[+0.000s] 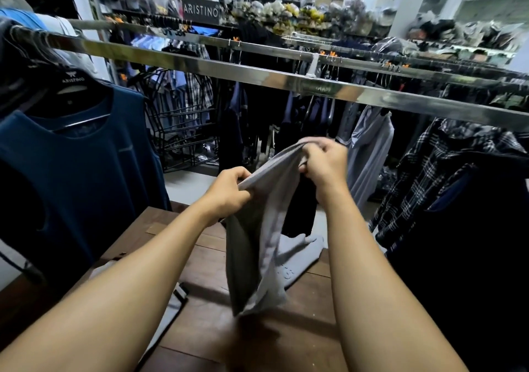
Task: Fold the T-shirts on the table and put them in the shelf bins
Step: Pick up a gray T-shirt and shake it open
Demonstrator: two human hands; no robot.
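A grey T-shirt hangs in the air above the wooden table, bunched and blurred. My left hand pinches its upper edge at the left. My right hand grips the same edge higher up and to the right. The shirt's lower end dangles just above the tabletop. Another grey garment lies flat on the table behind it. A pale grey garment with a dark trim lies at the table's left side, partly under my left arm.
A chrome clothes rail crosses in front of me at head height. A dark blue sleeveless top hangs at the left. Plaid and dark shirts hang at the right. More racks and shelves of packed goods fill the back.
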